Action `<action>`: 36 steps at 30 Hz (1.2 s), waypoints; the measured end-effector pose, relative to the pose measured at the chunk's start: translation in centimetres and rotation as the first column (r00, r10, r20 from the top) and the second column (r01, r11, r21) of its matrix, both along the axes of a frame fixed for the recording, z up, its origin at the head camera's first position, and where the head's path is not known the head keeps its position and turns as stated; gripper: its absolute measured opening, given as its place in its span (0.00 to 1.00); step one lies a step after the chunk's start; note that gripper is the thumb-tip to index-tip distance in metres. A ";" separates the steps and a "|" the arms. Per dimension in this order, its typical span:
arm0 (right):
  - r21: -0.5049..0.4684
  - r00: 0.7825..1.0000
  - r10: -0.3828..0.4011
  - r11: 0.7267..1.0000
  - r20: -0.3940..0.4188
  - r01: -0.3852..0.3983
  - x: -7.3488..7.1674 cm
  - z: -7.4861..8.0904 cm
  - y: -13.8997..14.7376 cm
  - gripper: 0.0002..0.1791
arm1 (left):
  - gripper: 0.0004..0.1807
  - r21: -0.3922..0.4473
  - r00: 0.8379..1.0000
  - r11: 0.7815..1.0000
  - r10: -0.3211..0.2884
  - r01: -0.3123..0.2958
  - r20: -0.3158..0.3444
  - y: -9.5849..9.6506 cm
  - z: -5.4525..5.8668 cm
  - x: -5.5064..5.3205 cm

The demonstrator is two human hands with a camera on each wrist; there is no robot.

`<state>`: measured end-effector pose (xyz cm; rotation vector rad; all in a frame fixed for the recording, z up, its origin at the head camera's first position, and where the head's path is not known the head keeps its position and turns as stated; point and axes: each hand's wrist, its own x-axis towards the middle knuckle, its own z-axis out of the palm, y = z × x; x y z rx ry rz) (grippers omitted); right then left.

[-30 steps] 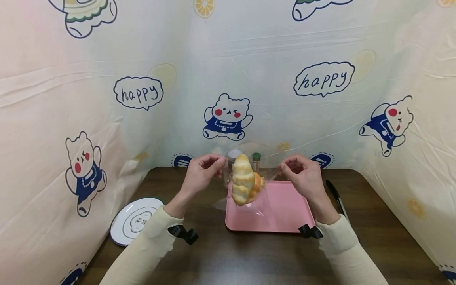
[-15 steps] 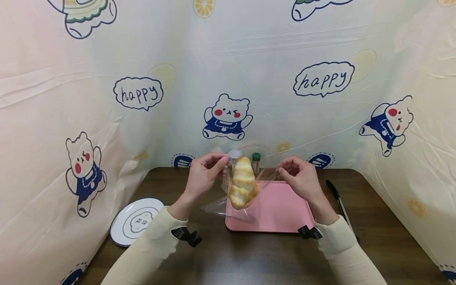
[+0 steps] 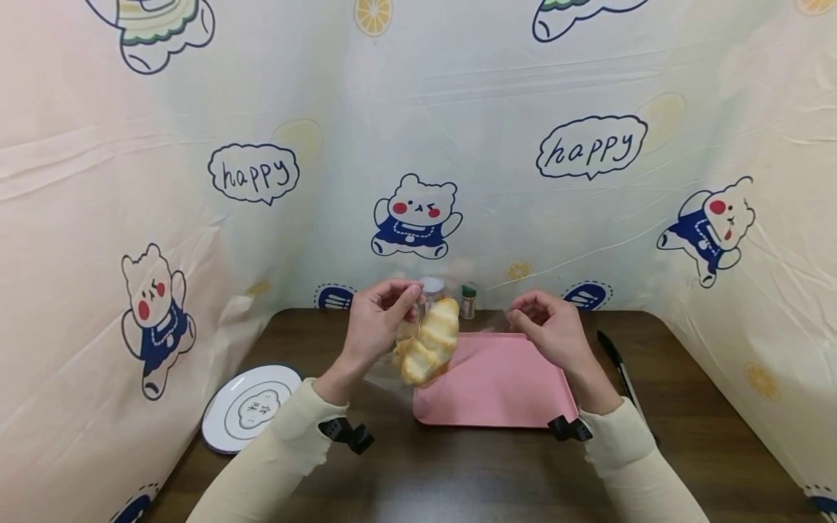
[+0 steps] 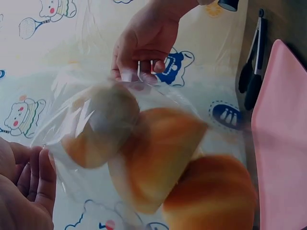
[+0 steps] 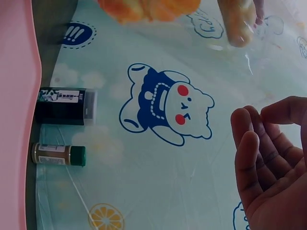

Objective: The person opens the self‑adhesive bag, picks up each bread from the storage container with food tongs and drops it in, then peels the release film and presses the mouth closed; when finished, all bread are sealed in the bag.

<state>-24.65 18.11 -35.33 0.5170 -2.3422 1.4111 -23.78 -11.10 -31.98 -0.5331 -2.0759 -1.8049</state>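
A clear plastic bag with several bread pieces in it hangs in the air between my two hands. My left hand pinches one upper corner of it between thumb and fingers. At the opposite upper corner, my right hand has its thumb and fingertips together on the bag's edge. A ridged, croissant-like bread hangs closer to the left hand, tilted, overlapping the pink tray in the head view. The left wrist view shows a wedge-shaped bread and a rounded bread, both blurred.
A white plate lies at the left of the brown table. Black tongs lie right of the tray. Behind the tray stand a pale-lidded container and a green-capped spice bottle. A printed curtain surrounds the table.
The bread in the bag has swung left and slightly down, from upright to tilted, toward the left hand. The right hand has moved slightly left and the left slightly right, narrowing their gap.
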 end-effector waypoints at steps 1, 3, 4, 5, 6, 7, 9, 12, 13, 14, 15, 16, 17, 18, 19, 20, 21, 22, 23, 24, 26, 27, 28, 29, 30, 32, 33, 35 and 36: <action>-0.006 1.000 0.001 1.000 0.002 -0.001 0.0 0.1 0.0 0.03 | 0.15 -0.001 1.000 1.000 0.001 -0.001 0.000 0.0 0.0 0.0; -0.016 1.000 -0.005 1.000 -0.002 0.005 0.1 0.2 -0.1 0.03 | 0.15 -0.005 1.000 1.000 0.002 -0.002 -0.007 -0.1 0.0 0.0; -0.024 1.000 -0.007 1.000 -0.006 0.006 0.2 0.4 -0.1 0.03 | 0.14 -0.009 1.000 1.000 0.005 -0.005 -0.007 -0.1 0.0 0.0; -0.029 1.000 -0.007 1.000 -0.011 0.007 0.3 0.5 -0.2 0.04 | 0.14 -0.012 1.000 1.000 0.005 -0.005 -0.011 -0.1 -0.1 -0.1; -0.029 1.000 -0.009 1.000 -0.020 0.009 0.4 0.8 -0.3 0.04 | 0.14 -0.019 1.000 1.000 0.009 -0.009 -0.013 -0.1 0.0 -0.1; -0.030 0.999 -0.010 1.000 -0.031 0.009 0.6 1.0 -0.5 0.04 | 0.14 -0.027 1.000 1.000 0.014 -0.014 -0.014 -0.1 0.0 0.0; -0.022 0.999 -0.003 1.000 -0.052 0.001 0.9 1.6 -1.0 0.05 | 0.13 -0.042 1.000 0.999 0.020 -0.021 -0.019 -0.1 0.0 0.0; 0.003 0.996 0.019 1.000 -0.083 -0.019 1.5 2.5 -2.0 0.05 | 0.13 -0.059 0.999 0.998 0.028 -0.030 -0.028 -0.1 0.0 0.0; 0.011 0.995 0.029 1.000 -0.091 -0.028 1.6 2.7 -2.3 0.05 | 0.13 -0.060 0.999 0.998 0.028 -0.030 -0.033 -0.1 0.0 0.0; 0.020 0.994 0.038 0.999 -0.099 -0.036 1.7 3.0 -2.7 0.05 | 0.13 -0.061 0.999 0.998 0.026 -0.028 -0.035 -0.1 0.0 0.0; 0.028 0.993 0.050 0.998 -0.110 -0.047 1.8 3.2 -3.1 0.05 | 0.13 -0.065 0.999 0.997 0.027 -0.030 -0.038 0.0 0.0 0.0; 0.033 0.990 0.064 0.998 -0.123 -0.061 2.0 3.4 -3.5 0.05 | 0.13 -0.068 0.999 0.997 0.025 -0.028 -0.039 0.0 0.1 0.0; 0.036 0.988 0.082 0.996 -0.134 -0.078 2.0 3.6 -3.9 0.05 | 0.12 -0.070 0.999 0.997 0.022 -0.025 -0.039 0.1 0.1 0.1; 0.042 0.984 0.100 0.995 -0.147 -0.095 2.1 3.8 -4.3 0.06 | 0.11 -0.075 0.999 0.997 0.021 -0.024 -0.040 0.1 0.1 0.1; 0.047 0.980 0.119 0.992 -0.159 -0.113 2.1 3.9 -4.7 0.05 | 0.11 -0.079 0.999 0.997 0.016 -0.019 -0.039 0.2 0.2 0.2; 0.049 0.976 0.138 0.990 -0.169 -0.132 2.1 4.1 -5.1 0.05 | 0.11 -0.084 0.999 0.996 0.009 -0.012 -0.038 0.2 0.2 0.3; 0.057 0.972 0.154 0.988 -0.179 -0.146 2.1 4.2 -5.5 0.06 | 0.10 -0.090 0.999 0.996 0.000 -0.003 -0.038 0.3 0.2 0.3; 0.064 0.968 0.166 0.986 -0.188 -0.156 2.0 4.3 -5.9 0.06 | 0.10 -0.096 0.999 0.995 -0.011 0.007 -0.038 0.3 0.2 0.4; 0.075 0.965 0.172 0.984 -0.197 -0.160 2.0 4.3 -6.3 0.07 | 0.10 -0.100 0.999 0.995 -0.023 0.019 -0.039 0.3 0.2 0.4; 0.087 0.962 0.177 0.983 -0.207 -0.162 1.9 4.4 -6.6 0.07 | 0.10 -0.104 0.998 0.994 -0.037 0.033 -0.041 0.3 0.2 0.5; 0.105 0.960 0.171 0.983 -0.222 -0.151 1.8 4.4 -7.3 0.09 | 0.10 -0.112 0.997 0.992 -0.065 0.060 -0.046 0.4 0.2 0.6; 0.112 0.959 0.164 0.984 -0.230 -0.141 1.7 4.3 -7.6 0.09 | 0.10 -0.119 0.996 0.990 -0.075 0.069 -0.048 0.4 0.2 0.7; 0.113 0.958 0.158 0.984 -0.239 -0.134 1.7 4.3 -7.9 0.10 | 0.10 -0.124 0.995 0.989 -0.084 0.077 -0.051 0.4 0.2 0.7; 0.114 0.957 0.149 0.986 -0.248 -0.124 1.6 4.2 -8.2 0.10 | 0.10 -0.127 0.994 0.988 -0.090 0.083 -0.053 0.4 0.2 0.8; 0.112 0.956 0.140 0.987 -0.256 -0.114 1.6 4.1 -8.4 0.10 | 0.10 -0.131 0.994 0.988 -0.095 0.087 -0.052 0.4 0.2 0.8; 0.109 0.953 0.120 0.990 -0.277 -0.093 1.5 4.0 -8.7 0.11 | 0.11 -0.142 0.994 0.986 -0.092 0.084 -0.051 0.4 0.2 0.9; 0.106 0.950 0.114 0.991 -0.292 -0.087 1.4 3.9 -8.8 0.11 | 0.11 -0.145 0.995 0.986 -0.090 0.082 -0.052 0.4 0.2 0.9; 0.105 0.939 0.100 0.992 -0.328 -0.069 1.4 3.9 -9.0 0.12 | 0.11 -0.153 0.995 0.986 -0.082 0.073 -0.056 0.4 0.2 0.9; 0.106 0.931 0.093 0.993 -0.352 -0.059 1.3 3.9 -9.1 0.12 | 0.11 -0.156 0.995 0.986 -0.076 0.066 -0.059 0.3 0.3 0.9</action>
